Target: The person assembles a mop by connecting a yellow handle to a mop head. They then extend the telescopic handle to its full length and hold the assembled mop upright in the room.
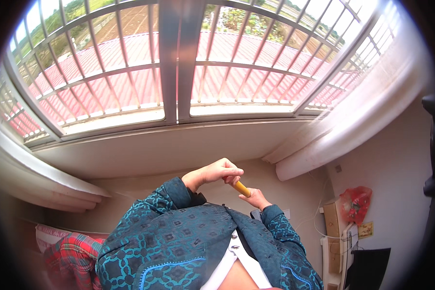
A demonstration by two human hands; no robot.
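Note:
Both my hands are closed round a yellow rod or handle that slants in front of my chest. My left hand [213, 173] has its fingers wrapped round the upper end, thumb lying along the top. Lower and to the right, my right hand [258, 198] grips the same yellow rod [242, 188]. Only a short length of it shows between the two hands. Whatever is joined to its lower part is hidden behind my right hand and jacket, so I cannot tell what tool it is.
Ahead is a barred window [179, 96] above a pale wall. A white curtain [314, 150] hangs at the right and another curtain [48, 179] at the left. Red plaid cloth [77, 256] lies at lower left. At right stand a drawer cabinet [331, 220], a red plastic bag [355, 203] and a black panel [369, 268].

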